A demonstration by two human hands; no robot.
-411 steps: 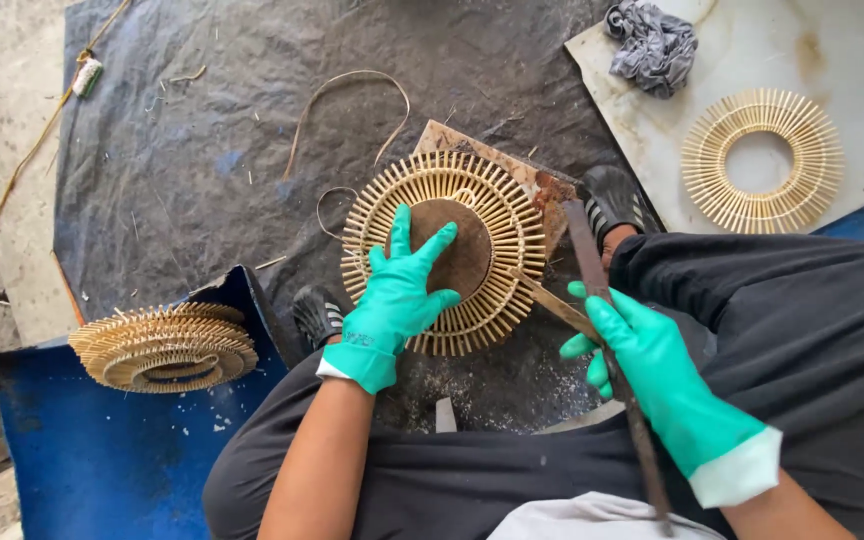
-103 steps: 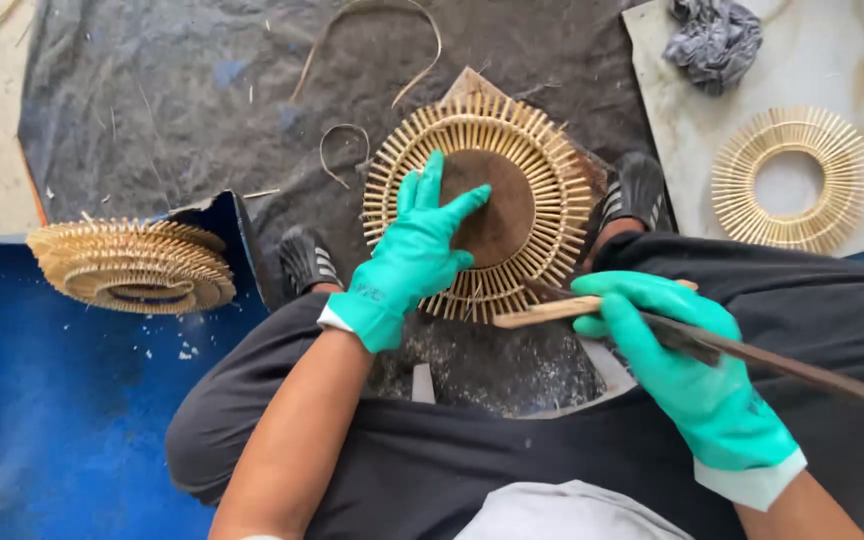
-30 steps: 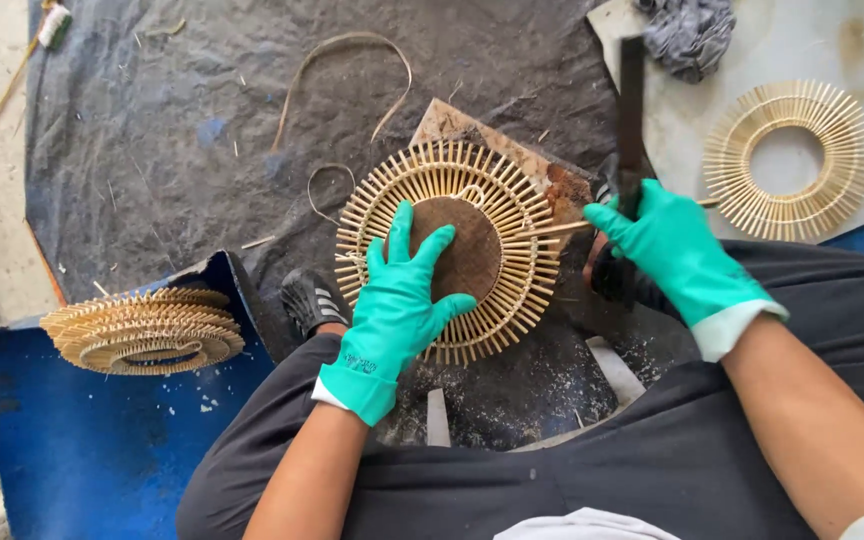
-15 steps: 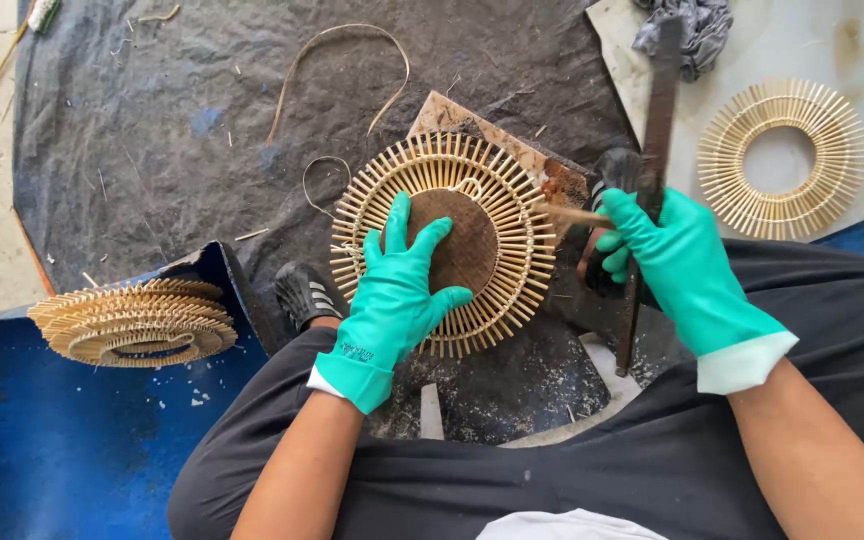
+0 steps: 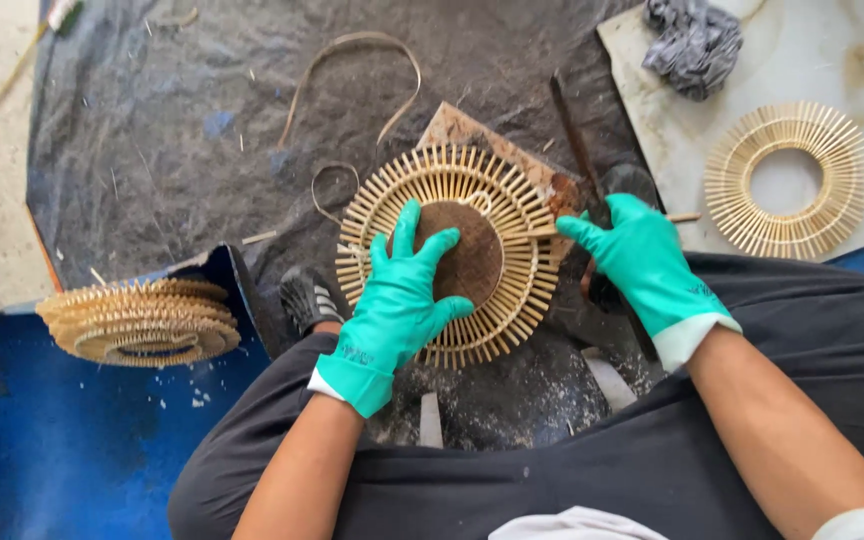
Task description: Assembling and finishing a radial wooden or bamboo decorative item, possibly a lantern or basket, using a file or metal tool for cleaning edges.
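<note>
Left hand (image 5: 399, 292) flat on bamboo ring (image 5: 452, 250)

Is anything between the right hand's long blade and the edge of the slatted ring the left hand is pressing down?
Nothing visible. The right hand holds the dark blade right beside the slatted ring, which the left hand pins flat.

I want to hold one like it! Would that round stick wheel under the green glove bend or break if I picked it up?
Probably light: the round stick wheel is mostly thin slats with open gaps. It likely stays fairly stiff, since it lies flat under the left hand. The stick ends poking out at the rim look thin, so they might snap if squeezed.
</note>
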